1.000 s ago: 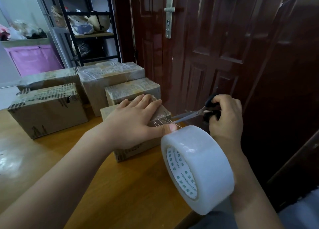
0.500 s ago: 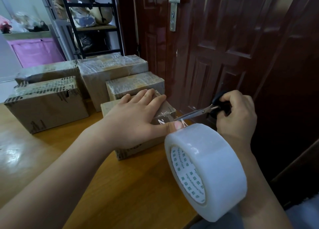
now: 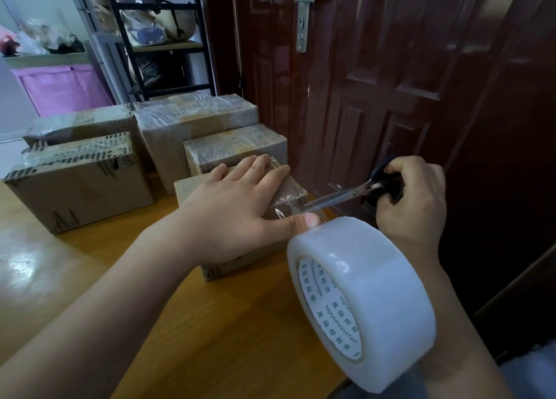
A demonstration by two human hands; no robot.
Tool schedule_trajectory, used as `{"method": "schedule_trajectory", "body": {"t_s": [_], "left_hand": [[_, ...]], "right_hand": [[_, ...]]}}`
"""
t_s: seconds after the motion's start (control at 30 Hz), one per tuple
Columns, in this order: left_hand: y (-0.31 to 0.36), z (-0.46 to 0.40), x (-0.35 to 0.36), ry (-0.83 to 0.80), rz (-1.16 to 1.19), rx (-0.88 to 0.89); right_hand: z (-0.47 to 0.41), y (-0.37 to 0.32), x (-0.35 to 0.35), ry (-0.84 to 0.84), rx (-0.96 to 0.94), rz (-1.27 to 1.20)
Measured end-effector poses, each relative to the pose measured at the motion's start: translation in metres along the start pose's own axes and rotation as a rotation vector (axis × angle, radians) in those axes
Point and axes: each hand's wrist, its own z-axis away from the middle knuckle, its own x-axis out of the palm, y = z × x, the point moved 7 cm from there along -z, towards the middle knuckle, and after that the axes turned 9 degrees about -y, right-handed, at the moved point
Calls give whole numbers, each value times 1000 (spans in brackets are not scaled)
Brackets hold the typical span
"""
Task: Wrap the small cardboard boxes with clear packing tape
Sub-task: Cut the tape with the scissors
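Four taped cardboard boxes stand at the back of the wooden worktop (image 3: 126,293): on the far left a box with striped edges (image 3: 78,185), behind it a flatter box (image 3: 81,126), then a tall box (image 3: 192,121) wrapped in shiny film, and to its right a lower wrapped box (image 3: 234,147). Behind them are a pink bin (image 3: 63,90) and a black metal shelf (image 3: 159,43) holding bags.

In front of the lower wrapped box lies the small box (image 3: 237,260) being worked on, near the right edge of the worktop. The left hand (image 3: 234,206) lies flat on its top, fingers (image 3: 258,169) straight and spread over the lid, the thumb stretched along the near right corner and pressing down a strip of clear tape (image 3: 285,201) that crinkles over that corner.

Just right of the thumb tip, the blades of the scissors (image 3: 340,197) reach in from the right, their tips at the tape by the box corner; whether the blades are parted there cannot be told. The right hand (image 3: 412,200) grips the black handles, fingers curled through and around them.

The big roll of clear tape (image 3: 367,302) is on the right forearm like a bangle, below the scissors and beside the worktop edge, its printed core facing left. Behind the right hand is a dark red door (image 3: 376,76) with a metal handle plate (image 3: 302,22).
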Motion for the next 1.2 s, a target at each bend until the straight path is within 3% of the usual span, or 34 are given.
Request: {"method": "schedule_trajectory", "body": {"t_s": [0.3, 1.2], "left_hand": [[0, -2, 2, -5, -2, -5], [-1, -1, 3, -29, 6, -12]], "right_hand": [[0, -4, 7, -51, -101, -21], [0, 5, 4, -42, -62, 1]]}}
